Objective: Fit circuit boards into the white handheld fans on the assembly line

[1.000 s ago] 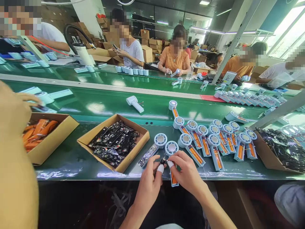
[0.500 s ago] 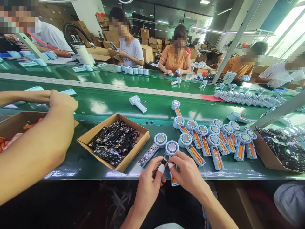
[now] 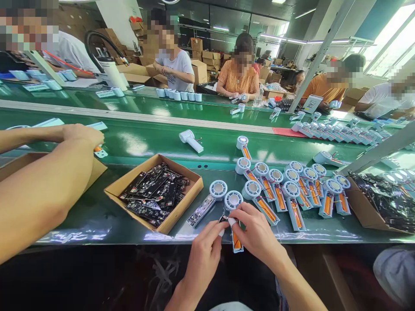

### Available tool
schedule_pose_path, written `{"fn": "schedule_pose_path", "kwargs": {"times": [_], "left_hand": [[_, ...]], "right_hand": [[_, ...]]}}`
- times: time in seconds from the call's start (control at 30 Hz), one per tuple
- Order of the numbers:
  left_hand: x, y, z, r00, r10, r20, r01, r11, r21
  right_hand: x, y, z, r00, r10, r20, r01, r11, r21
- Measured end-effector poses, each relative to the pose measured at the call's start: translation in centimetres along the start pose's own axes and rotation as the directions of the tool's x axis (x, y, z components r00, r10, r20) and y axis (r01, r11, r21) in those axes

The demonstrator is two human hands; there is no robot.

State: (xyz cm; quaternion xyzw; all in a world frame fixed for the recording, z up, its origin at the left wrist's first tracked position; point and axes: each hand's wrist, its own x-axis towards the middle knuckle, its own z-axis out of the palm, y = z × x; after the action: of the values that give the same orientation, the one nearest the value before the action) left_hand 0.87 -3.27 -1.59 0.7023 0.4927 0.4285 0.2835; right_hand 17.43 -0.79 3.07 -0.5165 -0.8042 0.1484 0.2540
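Just in front of me a light-blue handheld fan body (image 3: 233,200) lies at the bench edge, its open handle showing an orange battery. My left hand (image 3: 205,248) is closed on a small black circuit board (image 3: 223,218), mostly hidden by the fingers, beside that handle. My right hand (image 3: 257,231) is pinched against the board's end, over the handle; what lies between its fingertips is too small and covered to name. White covers sit on fingertips of both hands. Left of the fan body lies another fan (image 3: 218,189) with a board fitted in its handle.
A cardboard box of circuit boards (image 3: 198,186) stands left; another box (image 3: 365,203) is at right. Several fan bodies (image 3: 292,190) with orange batteries lie right. A co-worker's arm (image 3: 55,185) reaches across at left. Beyond runs a green conveyor (image 3: 145,138) with people opposite.
My left hand has turned, so its fingers now cover more of the circuit board. My right hand shifted slightly. The co-worker's hand at left now holds a small orange-and-white part.
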Motion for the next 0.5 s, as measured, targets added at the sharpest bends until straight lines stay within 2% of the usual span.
{"fn": "schedule_pose_path", "kwargs": {"times": [0.1, 0.17, 0.33, 0.4, 0.5], "left_hand": [[-0.2, -0.1, 0.1, 0.989, -0.143, -0.04, 0.141, 0.989, -0.032], [-0.4, -0.2, 0.3, 0.982, -0.187, -0.042, 0.185, 0.982, -0.045], [-0.7, -0.8, 0.5, 0.994, -0.085, -0.067, 0.084, 0.996, -0.009], [-0.6, -0.9, 0.2, 0.993, -0.095, -0.073, 0.093, 0.995, -0.041], [-0.1, -0.7, -0.5, 0.982, -0.186, 0.0, 0.184, 0.97, -0.156]], "right_hand": [[0.0, -0.1, 0.1, 0.999, -0.033, 0.009, 0.034, 0.996, -0.081], [0.0, -0.3, 0.3, 0.998, -0.056, 0.001, 0.055, 0.986, -0.16], [-0.2, -0.8, 1.2, 0.986, -0.166, 0.009, 0.156, 0.907, -0.39], [-0.2, -0.7, 1.3, 0.981, -0.191, 0.017, 0.183, 0.908, -0.377], [0.0, 0.2, 1.0, 0.988, -0.153, 0.001, 0.15, 0.973, -0.178]]}}
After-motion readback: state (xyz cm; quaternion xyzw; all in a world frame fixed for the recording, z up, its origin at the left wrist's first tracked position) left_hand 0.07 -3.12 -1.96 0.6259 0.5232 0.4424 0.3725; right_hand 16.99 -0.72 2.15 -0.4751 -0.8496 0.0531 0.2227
